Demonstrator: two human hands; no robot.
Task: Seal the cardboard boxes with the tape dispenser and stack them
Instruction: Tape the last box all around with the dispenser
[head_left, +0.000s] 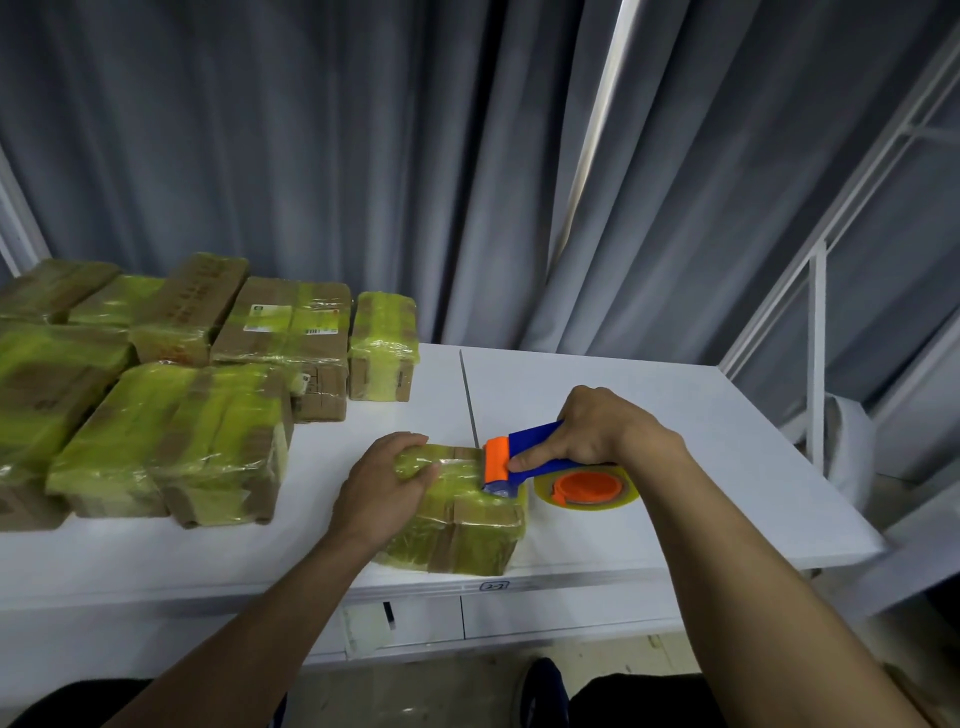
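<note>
A small cardboard box (467, 525) wrapped in yellowish tape lies near the front edge of the white table (675, 415). My left hand (387, 480) rests on the box's left top, fingers curved over its far edge. My right hand (597, 428) grips the blue handle of the tape dispenser (524, 457). Its orange head presses on the box's top right corner. The tape roll (587, 488) with an orange hub hangs just right of the box.
Several taped cardboard boxes (171, 441) crowd the table's left side, some stacked. A thin seam (469, 400) runs across the tabletop behind the box. Grey curtains hang behind. A white metal frame (818, 332) stands to the right.
</note>
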